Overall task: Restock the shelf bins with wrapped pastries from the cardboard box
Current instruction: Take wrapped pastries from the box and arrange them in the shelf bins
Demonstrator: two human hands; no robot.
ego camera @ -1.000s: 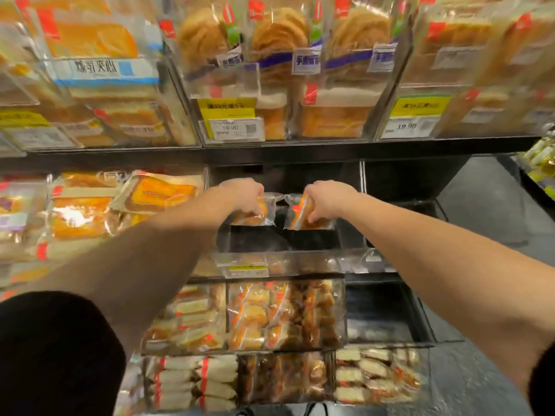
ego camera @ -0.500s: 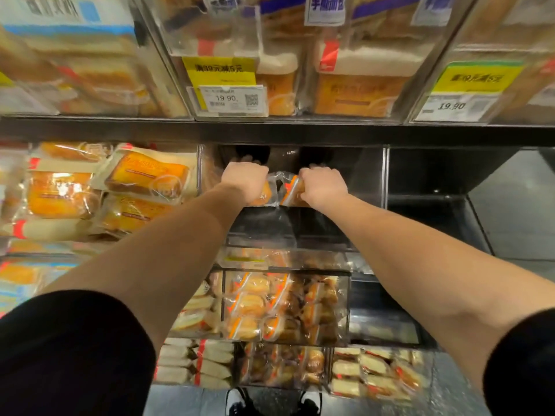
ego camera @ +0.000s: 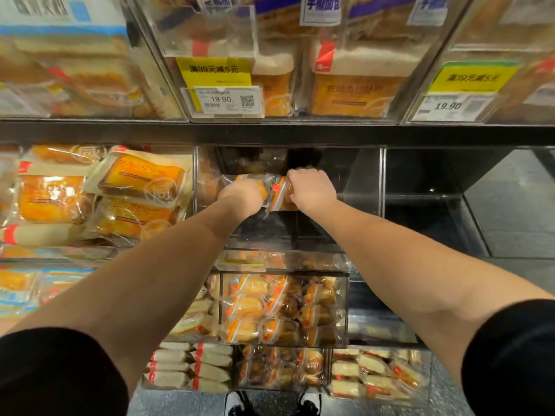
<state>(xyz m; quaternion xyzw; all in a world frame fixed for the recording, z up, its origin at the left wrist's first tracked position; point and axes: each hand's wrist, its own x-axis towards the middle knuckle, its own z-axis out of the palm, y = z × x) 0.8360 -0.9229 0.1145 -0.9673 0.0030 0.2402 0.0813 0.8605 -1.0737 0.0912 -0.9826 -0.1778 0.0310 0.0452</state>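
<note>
Gripping a wrapped pastry (ego camera: 255, 182) with curled fingers, the left hand (ego camera: 241, 195) is reaching into the upper clear bin (ego camera: 365, 178) in the middle of the shelf. Just beside it, the right hand (ego camera: 312, 189) is clutching a second wrapped pastry (ego camera: 280, 196), its orange-striped clear wrapper showing under the knuckles. The two pastries are touching each other between the hands, held above the dark bin floor, near the back of the compartment. Both bare forearms are stretching forward from black sleeves (ego camera: 57, 373) at the bottom corners.

Directly below, a clear bin (ego camera: 344, 310) is holding a heap of similar small pastries in orange-striped wrappers, and lower bins are holding more wrapped cakes. To the left of the hands, large bagged loaves (ego camera: 141, 181) are lying stacked in the neighbouring compartment. To the right, another clear compartment (ego camera: 420, 181) is showing dark shelf. Above the black shelf edge (ego camera: 270, 133), yellow promotion tags (ego camera: 213, 72) and a price label reading 19.90 (ego camera: 226, 100) are hanging in front of packaged bread. Black-and-white shoes (ego camera: 237, 405) are showing on the floor at the bottom.
</note>
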